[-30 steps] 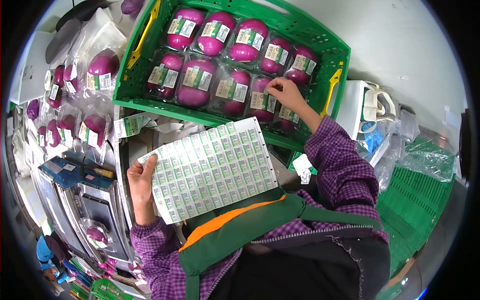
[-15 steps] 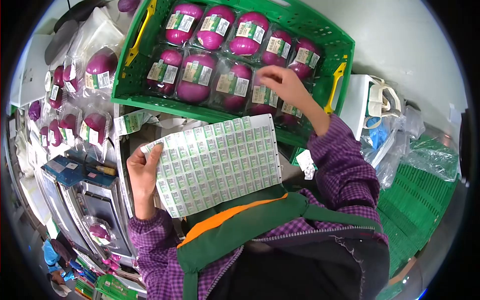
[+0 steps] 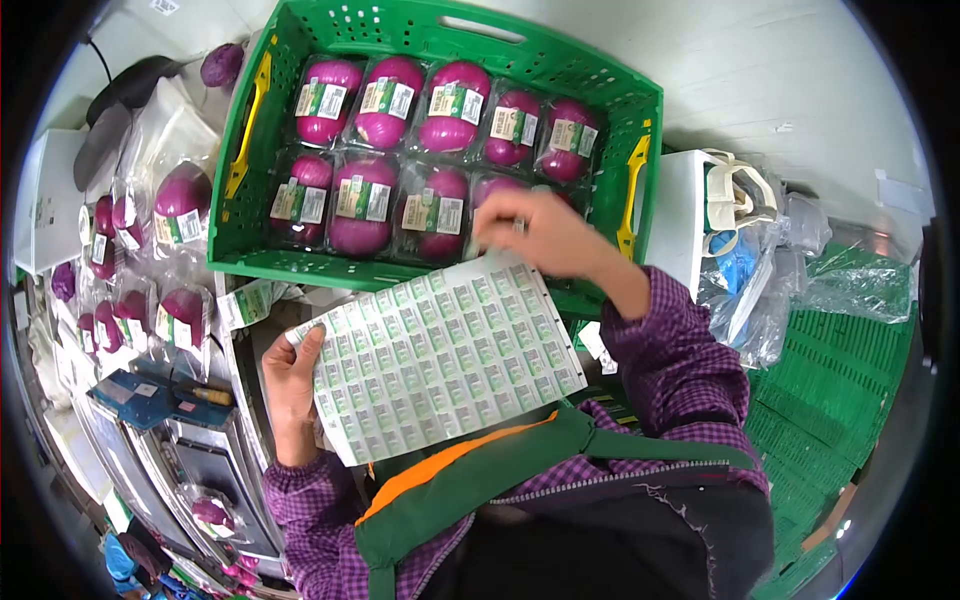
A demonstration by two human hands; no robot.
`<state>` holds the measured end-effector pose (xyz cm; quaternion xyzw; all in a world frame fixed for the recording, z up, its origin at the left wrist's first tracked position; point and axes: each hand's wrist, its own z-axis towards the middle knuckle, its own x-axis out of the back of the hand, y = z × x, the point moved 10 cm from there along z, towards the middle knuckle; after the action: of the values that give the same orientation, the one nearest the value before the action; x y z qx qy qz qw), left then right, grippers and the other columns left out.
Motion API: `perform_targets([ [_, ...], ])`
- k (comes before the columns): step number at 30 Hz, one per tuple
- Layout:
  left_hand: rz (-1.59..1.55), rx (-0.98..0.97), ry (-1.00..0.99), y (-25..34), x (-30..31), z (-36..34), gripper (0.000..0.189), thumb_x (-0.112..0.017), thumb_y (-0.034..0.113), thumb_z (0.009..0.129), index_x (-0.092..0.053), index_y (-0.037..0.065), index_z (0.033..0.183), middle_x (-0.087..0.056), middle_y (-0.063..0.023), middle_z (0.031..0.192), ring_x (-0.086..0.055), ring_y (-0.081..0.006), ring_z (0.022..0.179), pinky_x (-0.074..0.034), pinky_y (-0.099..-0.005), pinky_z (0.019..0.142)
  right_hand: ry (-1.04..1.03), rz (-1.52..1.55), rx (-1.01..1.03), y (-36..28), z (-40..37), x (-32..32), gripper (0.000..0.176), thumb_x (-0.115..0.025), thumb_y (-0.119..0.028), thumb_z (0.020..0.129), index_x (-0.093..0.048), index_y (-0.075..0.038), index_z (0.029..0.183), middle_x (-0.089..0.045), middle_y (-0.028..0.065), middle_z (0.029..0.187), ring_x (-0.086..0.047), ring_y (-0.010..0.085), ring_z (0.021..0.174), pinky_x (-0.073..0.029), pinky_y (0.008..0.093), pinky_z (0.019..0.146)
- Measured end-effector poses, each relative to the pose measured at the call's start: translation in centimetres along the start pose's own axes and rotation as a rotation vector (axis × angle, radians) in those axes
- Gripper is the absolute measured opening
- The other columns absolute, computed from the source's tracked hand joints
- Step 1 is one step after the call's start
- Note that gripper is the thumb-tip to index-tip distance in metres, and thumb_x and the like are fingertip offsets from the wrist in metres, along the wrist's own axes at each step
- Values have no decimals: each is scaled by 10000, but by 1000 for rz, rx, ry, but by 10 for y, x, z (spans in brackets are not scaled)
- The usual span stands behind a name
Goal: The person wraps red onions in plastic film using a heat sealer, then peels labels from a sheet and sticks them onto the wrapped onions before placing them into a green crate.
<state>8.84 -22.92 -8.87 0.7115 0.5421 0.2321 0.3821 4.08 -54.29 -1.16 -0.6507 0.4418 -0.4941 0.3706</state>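
Packed onions (image 3: 362,205) (two rows) inside the crate (image 3: 330,272).

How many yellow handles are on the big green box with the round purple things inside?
2. One handle is at the left end of the green box, and the other handle is at the right end. Nothing covers either one.

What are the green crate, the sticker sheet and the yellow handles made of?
Crate: looks like hard plastic, fairly smooth, with neat holes through its walls.
Sticker sheet: probably paper, maybe thin plastic; it's thin and flat, with a pale backing.
Yellow handles: likely plastic too, evenly bright and stiff-looking.
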Motion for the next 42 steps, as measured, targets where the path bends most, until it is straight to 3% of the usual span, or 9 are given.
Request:
perform_targets([
  [4,8,7,7,-2,3,1,155,-655,129,871,-634,-24,886,-648,-29,734,-552,-46,579,-421,-188,508,346,-12,-73,79,31,101,218,-566,-71,874,-538,-15,1083,-610,42,910,-573,107,862,-463,270,799],
  [11,76,-8,32,-1,6,0,159,-656,133,870,-642,-26,874,-653,-32,721,-552,-44,569,-416,-184,504,321,-342,-75,158,93,143,309,-574,-28,812,-473,-53,1103,-580,54,793,-554,197,761,-450,323,732],
  [15,59,-10,40,-2,8,1,145,-652,125,872,-648,-19,878,-656,-31,725,-554,-45,570,-415,-183,509,246,-676,99,151,112,124,367,-586,-33,802,-447,-61,1141,-570,98,839,-562,260,817,-447,337,712],
  [17,56,-5,41,-3,8,0,139,-650,121,873,-649,-17,879,-657,-32,729,-554,-45,572,-415,-181,511,423,-698,134,141,108,137,387,-598,-59,804,-440,-67,1157,-574,87,808,-580,249,821,-464,338,721],
  [25,0,-6,47,-4,10,0,116,-641,106,876,-649,-9,888,-659,-29,746,-563,-49,593,-432,-187,533,477,-517,-147,158,47,218,209,-630,-204,818,-617,-12,901,-655,125,857,-624,267,787,-481,360,724],
  [28,25,-4,26,-8,9,1,120,-641,109,877,-649,-10,889,-660,-30,746,-559,-48,594,-428,-186,534,304,-598,-266,174,31,213,201,-636,-210,802,-633,-32,896,-648,127,874,-617,278,814,-480,372,736],
  [36,75,0,-28,-4,-2,1,137,-650,114,873,-645,-18,906,-658,-26,768,-555,-44,620,-422,-181,564,342,-938,-191,185,41,190,124,-606,-152,776,-627,-57,853,-584,129,897,-589,313,869,-476,403,777],
  [39,131,-20,-26,2,-6,-2,151,-652,120,873,-644,-23,920,-654,-16,772,-547,-40,635,-418,-183,572,425,-1056,-196,184,45,195,122,-591,-130,767,-617,-61,865,-610,112,885,-603,303,858,-490,406,753],
  [42,185,-50,-21,11,-8,-6,146,-646,117,878,-640,-24,912,-633,11,760,-525,-26,637,-405,-178,575,667,-792,-189,168,31,209,224,-615,-99,745,-612,-71,968,-661,75,840,-635,267,802,-504,386,708],
])
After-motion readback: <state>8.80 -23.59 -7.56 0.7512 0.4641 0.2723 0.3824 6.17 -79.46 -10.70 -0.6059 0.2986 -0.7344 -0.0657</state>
